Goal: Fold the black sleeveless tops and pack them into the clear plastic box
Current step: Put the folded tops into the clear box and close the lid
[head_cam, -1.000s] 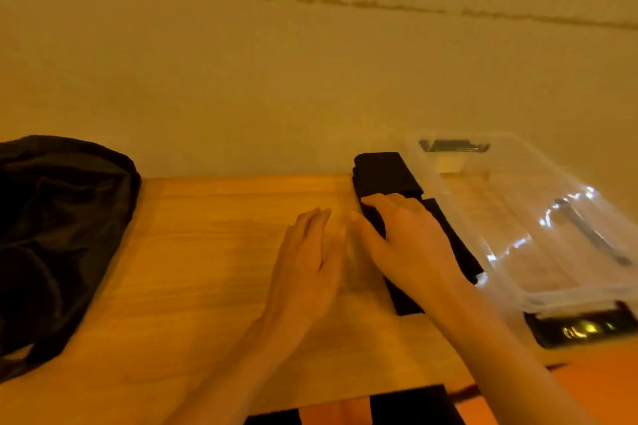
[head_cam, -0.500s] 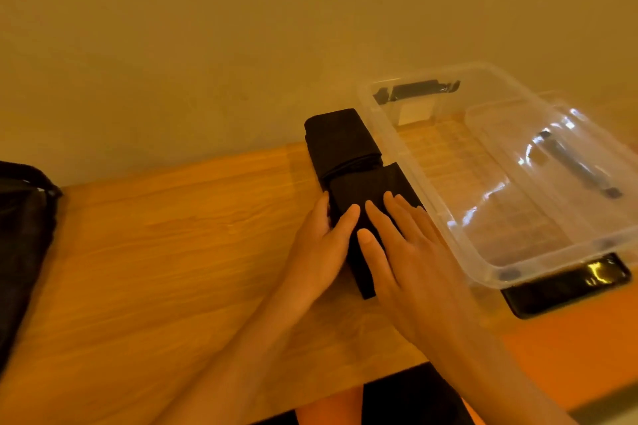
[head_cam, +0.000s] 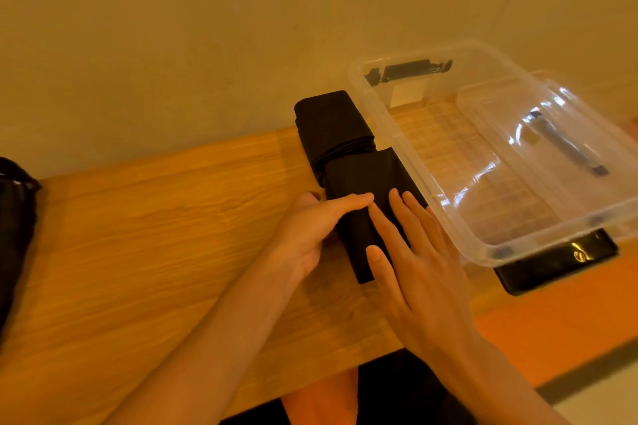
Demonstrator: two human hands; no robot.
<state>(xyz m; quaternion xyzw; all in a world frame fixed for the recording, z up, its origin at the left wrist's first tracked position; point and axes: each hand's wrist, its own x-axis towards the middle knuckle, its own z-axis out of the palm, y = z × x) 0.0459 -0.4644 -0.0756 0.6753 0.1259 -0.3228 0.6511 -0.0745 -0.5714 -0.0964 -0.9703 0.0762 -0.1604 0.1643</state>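
Observation:
Two folded black tops lie on the wooden table (head_cam: 138,234), just left of the clear plastic box (head_cam: 374,113). The far top (head_cam: 329,124) sits against the wall, untouched. The near top (head_cam: 366,179) is a narrow folded strip partly hidden under both hands. My left hand (head_cam: 307,231) holds its left edge, one finger laid across the top and the others curled at the side. My right hand (head_cam: 411,252) lies flat on the strip with straight fingers, beside the box wall. No clothing shows inside the box.
A clear lid with a dark handle (head_cam: 566,148) lies in the box's right part. The box's near corner rests on a flat glossy black object (head_cam: 552,265). A black bag (head_cam: 13,224) sits at the table's left end. An orange surface (head_cam: 552,328) lies to the right.
My left hand went from lying flat beside the near top to curling round its left edge. My right hand stays pressed on the top. The view has shifted right and down.

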